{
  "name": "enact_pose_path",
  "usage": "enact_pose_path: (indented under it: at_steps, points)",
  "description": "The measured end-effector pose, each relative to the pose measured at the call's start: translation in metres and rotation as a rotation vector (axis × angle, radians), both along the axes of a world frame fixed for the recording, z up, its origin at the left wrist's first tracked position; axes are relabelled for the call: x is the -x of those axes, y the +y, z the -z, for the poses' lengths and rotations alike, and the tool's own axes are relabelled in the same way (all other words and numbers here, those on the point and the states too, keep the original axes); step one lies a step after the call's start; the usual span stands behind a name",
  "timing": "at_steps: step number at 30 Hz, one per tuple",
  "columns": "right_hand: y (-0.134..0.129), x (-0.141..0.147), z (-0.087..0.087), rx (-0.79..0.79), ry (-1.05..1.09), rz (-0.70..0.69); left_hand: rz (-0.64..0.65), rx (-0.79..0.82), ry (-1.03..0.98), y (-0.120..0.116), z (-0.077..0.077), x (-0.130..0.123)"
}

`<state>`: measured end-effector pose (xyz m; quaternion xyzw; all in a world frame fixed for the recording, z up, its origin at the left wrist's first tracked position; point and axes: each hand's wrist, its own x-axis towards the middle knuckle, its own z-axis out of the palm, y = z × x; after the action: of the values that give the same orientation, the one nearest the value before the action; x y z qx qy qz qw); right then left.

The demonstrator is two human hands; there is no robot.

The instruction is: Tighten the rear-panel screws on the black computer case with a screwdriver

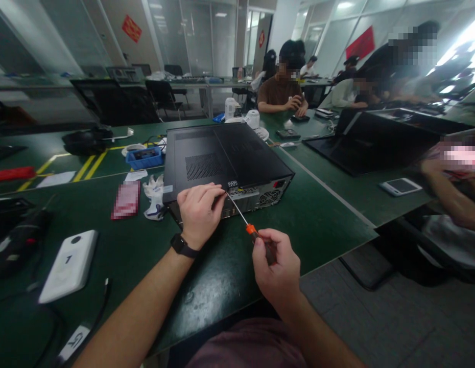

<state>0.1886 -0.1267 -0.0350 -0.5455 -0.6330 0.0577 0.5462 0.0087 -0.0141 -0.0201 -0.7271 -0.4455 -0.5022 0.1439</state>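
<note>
A black desktop computer case point(237, 153) lies flat on the green table, its back panel with ports, a fan grille and a red switch facing me. My right hand point(278, 258) is closed around the handle of a screwdriver point(250, 228) with an orange collar. Its thin shaft slants up and left to the top rear edge of the case. There my left hand point(201, 212), with a dark watch on the wrist, rests on that edge. Its thumb and fingers are pressed together beside the screwdriver's tip; whatever they may pinch is hidden.
Left of the case are a blue bin point(144, 158) of small parts, crumpled white gloves point(154, 197) and a white power bank point(70, 266) with cables. To the right, a phone point(400, 187) lies near another person's arm point(448, 197). A person point(282, 92) works across the table.
</note>
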Motion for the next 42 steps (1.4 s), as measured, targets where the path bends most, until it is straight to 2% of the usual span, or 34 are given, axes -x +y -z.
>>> enact_pose_path:
  at_steps: [4, 7, 14, 19, 26, 31, 37, 42]
  points:
    - [0.001, 0.000, -0.002, 0.071, 0.080, -0.057, 0.000, -0.001, 0.000, 0.000, 0.000, 0.000]
    - [0.000, 0.001, -0.006, 0.081, 0.076, -0.047, 0.003, 0.008, -0.004, -0.001, 0.000, 0.000]
    - [-0.005, -0.001, -0.012, 0.000, -0.065, 0.025, 0.006, 0.030, -0.027, -0.001, -0.001, -0.002]
    - [-0.004, -0.006, -0.010, -0.065, -0.098, 0.074, 0.006, 0.004, -0.006, -0.001, -0.002, -0.001]
    - [-0.002, -0.001, -0.003, -0.022, 0.106, -0.017, 0.007, 0.024, -0.003, -0.002, -0.001, -0.001]
    - [-0.005, 0.000, -0.001, -0.082, 0.006, 0.033, 0.018, 0.011, -0.002, -0.002, -0.001, -0.002]
    - [-0.003, -0.007, -0.003, -0.016, 0.009, 0.000, -0.002, 0.020, 0.007, -0.003, -0.002, -0.001]
    - [-0.001, -0.003, -0.010, -0.136, -0.066, 0.011, 0.000, 0.021, 0.002, -0.002, -0.001, -0.001]
